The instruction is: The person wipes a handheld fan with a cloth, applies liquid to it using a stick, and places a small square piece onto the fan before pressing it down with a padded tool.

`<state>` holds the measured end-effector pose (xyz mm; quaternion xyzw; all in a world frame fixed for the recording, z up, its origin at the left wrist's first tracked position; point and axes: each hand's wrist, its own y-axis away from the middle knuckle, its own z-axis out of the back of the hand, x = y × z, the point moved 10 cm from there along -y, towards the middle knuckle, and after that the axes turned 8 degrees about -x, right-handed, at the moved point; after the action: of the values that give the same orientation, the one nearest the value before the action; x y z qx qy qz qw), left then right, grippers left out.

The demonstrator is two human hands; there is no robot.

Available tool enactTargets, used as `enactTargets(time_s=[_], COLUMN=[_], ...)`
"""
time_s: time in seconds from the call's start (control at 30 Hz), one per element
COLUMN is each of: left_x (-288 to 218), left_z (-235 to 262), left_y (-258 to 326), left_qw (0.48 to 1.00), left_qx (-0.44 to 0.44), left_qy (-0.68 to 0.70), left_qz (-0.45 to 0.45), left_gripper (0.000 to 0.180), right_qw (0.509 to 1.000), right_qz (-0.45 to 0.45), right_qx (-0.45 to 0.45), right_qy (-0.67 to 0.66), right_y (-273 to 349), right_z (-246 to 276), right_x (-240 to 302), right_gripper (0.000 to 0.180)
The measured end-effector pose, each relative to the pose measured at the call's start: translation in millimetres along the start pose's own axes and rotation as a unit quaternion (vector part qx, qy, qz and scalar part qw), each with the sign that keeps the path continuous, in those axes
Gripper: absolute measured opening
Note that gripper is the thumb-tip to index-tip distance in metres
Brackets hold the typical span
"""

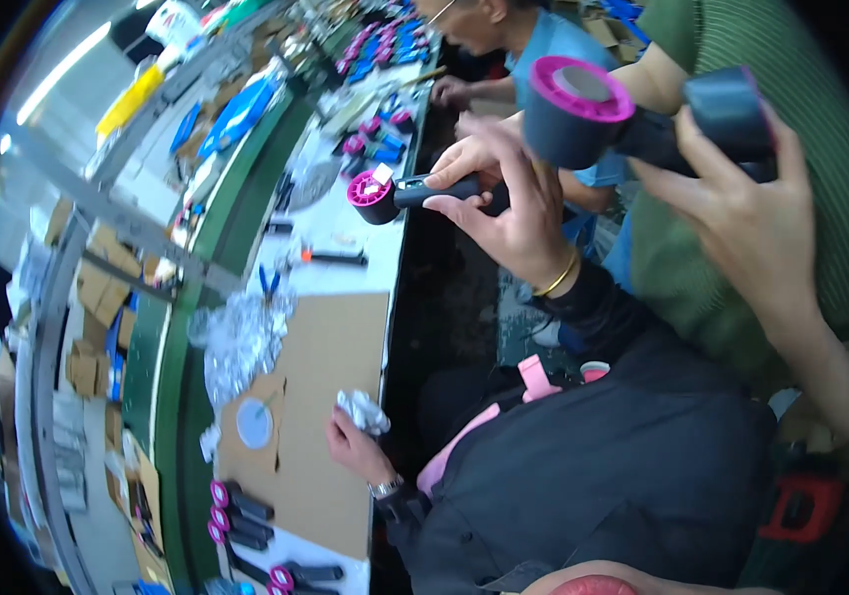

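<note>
My left hand (357,454), a watch at its wrist, is closed on a crumpled silvery-white wrap (363,412) over the cardboard sheet (330,337). My right hand (528,213), with a gold bangle, reaches to the handle of a black hair-dryer-shaped device (375,198) with a pink spoked ring. Its thumb and fingers are spread around the handle; the fingers are blurred. What seems to be a co-worker's hand (459,169) grips that same handle. Close by, another co-worker's hand (727,183) holds up two black devices, one with a pink rim (578,99).
A person in a green ribbed top (771,40) stands at right, another in light blue (553,50) beyond. On the bench lie clear plastic bags (241,342), a round white dish (255,423), an orange-and-black tool (335,257), and several black-and-pink devices (246,511). A metal frame (117,213) runs along the left.
</note>
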<state>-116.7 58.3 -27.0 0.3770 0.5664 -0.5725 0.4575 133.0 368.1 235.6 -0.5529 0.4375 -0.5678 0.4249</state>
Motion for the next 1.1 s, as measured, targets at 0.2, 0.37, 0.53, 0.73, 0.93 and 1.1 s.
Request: enactTargets(time_s=[0.2, 0.37, 0.53, 0.73, 0.93, 1.1], left_x=[9.2, 10.6, 5.5, -53.5, -75.0, -96.2], left_z=[15.9, 38.9, 52.4, 42.1, 74.1, 135.0], left_y=[-0.9, 2.1, 7.5, 8.7, -23.6, -119.0], left_qw=[0.999, 0.998, 0.996, 0.997, 0.994, 0.966], left_qx=[-0.007, -0.035, -0.026, 0.016, -0.037, -0.158], left_qy=[0.008, 0.016, 0.061, 0.073, -0.051, -0.095], left_qz=[0.033, 0.046, 0.051, 0.013, -0.094, -0.183], left_gripper=[0.038, 0.035, 0.025, 0.017, 0.015, 0.018], right_qw=[0.964, 0.881, 0.861, 0.574, 0.535, 0.668], right_qz=[0.074, 0.125, 0.077, -0.402, -0.427, -0.366], right_qx=[0.247, 0.454, 0.481, 0.515, 0.542, 0.498], right_qy=[0.069, 0.045, -0.150, -0.494, -0.488, -0.414], right_y=[36.7, 117.3, 184.5, 271.6, 246.4, 219.1], right_z=[-118.1, -214.8, -223.0, -226.7, -229.0, -249.3], right_x=[4.1, 37.6, 102.2, 135.5, 134.3, 85.2], right_gripper=[0.062, 0.059, 0.057, 0.029, 0.017, 0.015])
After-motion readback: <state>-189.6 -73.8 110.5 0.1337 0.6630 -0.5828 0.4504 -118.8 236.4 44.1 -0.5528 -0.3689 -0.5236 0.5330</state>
